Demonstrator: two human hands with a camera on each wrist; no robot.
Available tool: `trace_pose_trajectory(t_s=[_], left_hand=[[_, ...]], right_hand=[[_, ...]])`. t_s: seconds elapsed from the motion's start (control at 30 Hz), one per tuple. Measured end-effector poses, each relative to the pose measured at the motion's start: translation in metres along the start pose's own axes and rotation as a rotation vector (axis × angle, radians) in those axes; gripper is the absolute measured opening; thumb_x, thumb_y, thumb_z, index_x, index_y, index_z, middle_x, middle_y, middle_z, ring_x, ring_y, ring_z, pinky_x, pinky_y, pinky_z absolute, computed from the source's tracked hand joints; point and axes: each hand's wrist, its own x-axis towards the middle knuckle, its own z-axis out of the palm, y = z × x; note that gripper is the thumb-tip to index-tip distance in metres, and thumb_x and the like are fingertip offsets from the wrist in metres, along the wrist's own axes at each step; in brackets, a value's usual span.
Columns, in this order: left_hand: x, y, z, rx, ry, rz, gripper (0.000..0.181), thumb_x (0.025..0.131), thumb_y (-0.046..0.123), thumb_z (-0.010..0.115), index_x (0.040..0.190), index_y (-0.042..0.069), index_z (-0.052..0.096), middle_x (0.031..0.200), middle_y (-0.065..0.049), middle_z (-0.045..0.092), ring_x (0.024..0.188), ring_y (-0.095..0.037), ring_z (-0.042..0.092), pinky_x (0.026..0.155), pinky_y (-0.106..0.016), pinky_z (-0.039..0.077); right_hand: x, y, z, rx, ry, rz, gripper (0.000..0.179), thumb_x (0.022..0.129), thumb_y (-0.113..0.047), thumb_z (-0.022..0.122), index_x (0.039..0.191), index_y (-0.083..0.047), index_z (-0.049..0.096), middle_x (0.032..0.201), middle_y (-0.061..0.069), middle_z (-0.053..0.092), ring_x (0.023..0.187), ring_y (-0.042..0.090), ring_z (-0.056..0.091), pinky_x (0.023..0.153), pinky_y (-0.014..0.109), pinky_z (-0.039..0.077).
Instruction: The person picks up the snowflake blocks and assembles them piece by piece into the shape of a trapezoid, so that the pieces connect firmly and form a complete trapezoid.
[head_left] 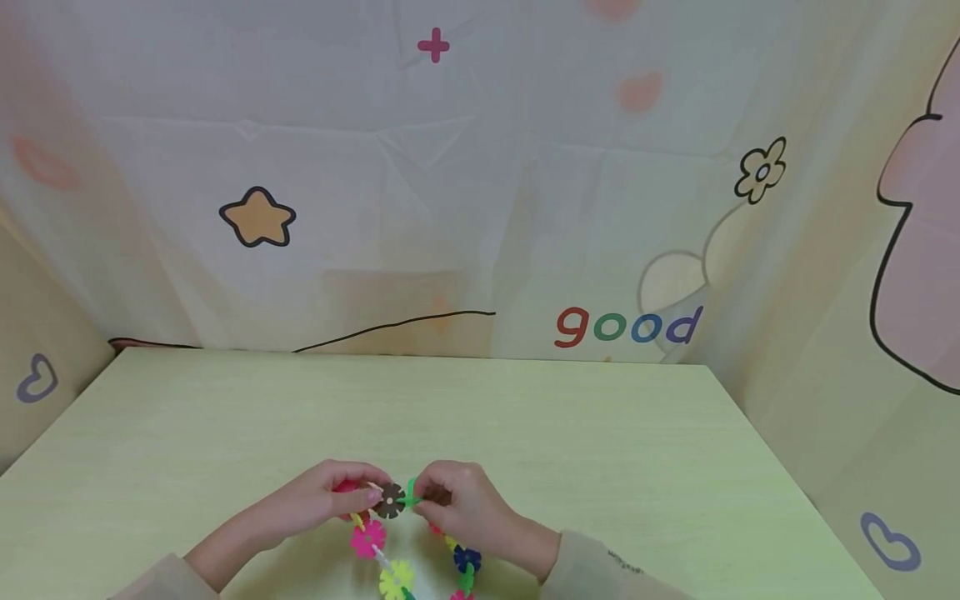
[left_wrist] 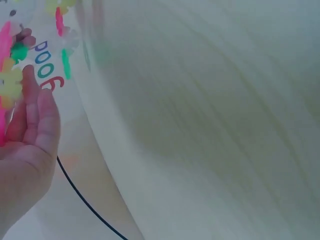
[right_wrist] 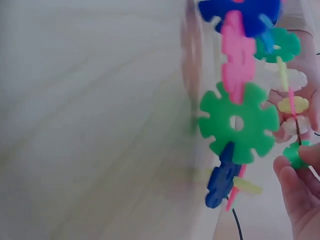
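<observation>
Both hands hold a chain of slotted, flower-shaped plastic building discs close over the table. In the head view my left hand point(head_left: 318, 500) pinches the chain at the left edge of a brown disc point(head_left: 391, 501), thumb in front. My right hand point(head_left: 472, 504) pinches a green disc point(head_left: 410, 492), which stands edge-on against the brown one's right side. From the hands the chain hangs down in a loop, with a pink disc point(head_left: 367, 540), a yellow disc point(head_left: 397, 578) and a dark blue disc point(head_left: 467, 559). The right wrist view shows the fingertips on the green disc point(right_wrist: 296, 154).
The pale table point(head_left: 450, 417) spreads out beyond the hands. A printed cloth point(head_left: 480, 192) with a star and the word "good" hangs along its back edge and sides. Lower links of the chain, including a large green disc point(right_wrist: 237, 122), hang beside the right hand.
</observation>
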Motion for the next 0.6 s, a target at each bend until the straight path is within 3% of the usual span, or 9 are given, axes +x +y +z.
trace_pose_trajectory(t_s=[0.23, 0.4, 0.6], left_hand=[[0.0, 0.002, 0.0, 0.069, -0.04, 0.041, 0.029, 0.089, 0.021, 0.052, 0.111, 0.004, 0.056, 0.095, -0.017, 0.065, 0.079, -0.015, 0.059, 0.063, -0.025, 0.046], [0.002, 0.007, 0.006, 0.092, -0.043, 0.026, 0.031, 0.088, 0.024, 0.053, 0.112, 0.005, 0.056, 0.094, -0.014, 0.065, 0.082, -0.021, 0.06, 0.067, -0.029, 0.047], [0.007, 0.006, 0.012, 0.146, -0.045, 0.03, 0.021, 0.088, 0.024, 0.054, 0.103, 0.012, 0.062, 0.082, -0.008, 0.062, 0.067, -0.011, 0.054, 0.058, -0.024, 0.046]], right_hand=[[0.0, -0.004, -0.005, 0.019, -0.04, 0.044, 0.004, 0.077, 0.0, 0.064, 0.077, 0.0, 0.061, 0.079, 0.01, 0.063, 0.067, -0.003, 0.053, 0.062, 0.015, 0.049], [0.0, -0.004, -0.006, 0.051, -0.058, 0.038, 0.005, 0.078, -0.002, 0.064, 0.078, 0.001, 0.061, 0.079, 0.011, 0.063, 0.068, -0.003, 0.054, 0.063, 0.016, 0.05], [0.001, -0.006, -0.008, 0.079, -0.096, 0.04, 0.005, 0.079, -0.003, 0.063, 0.08, 0.001, 0.061, 0.081, 0.012, 0.064, 0.07, -0.003, 0.056, 0.064, 0.015, 0.05]])
